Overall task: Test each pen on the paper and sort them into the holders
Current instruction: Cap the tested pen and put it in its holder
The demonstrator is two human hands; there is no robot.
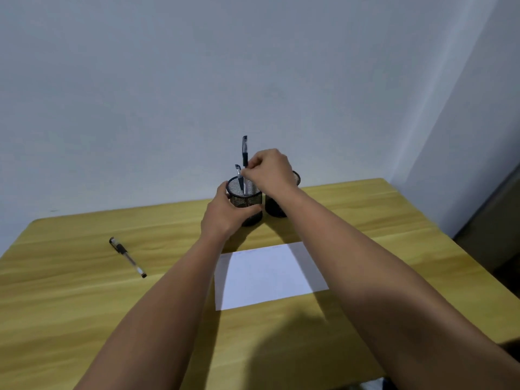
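Now a light, stiff pen (244, 153) is pinched near its middle by the right hand (268, 171) above the left holder (245, 202), which is gripped steady by the left hand (225, 218).

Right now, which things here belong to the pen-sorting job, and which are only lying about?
Job: held pen pinched by right hand; left holder gripped by left hand, with another pen inside; right holder; paper; loose pen.

Lying about: nothing else; only the table.
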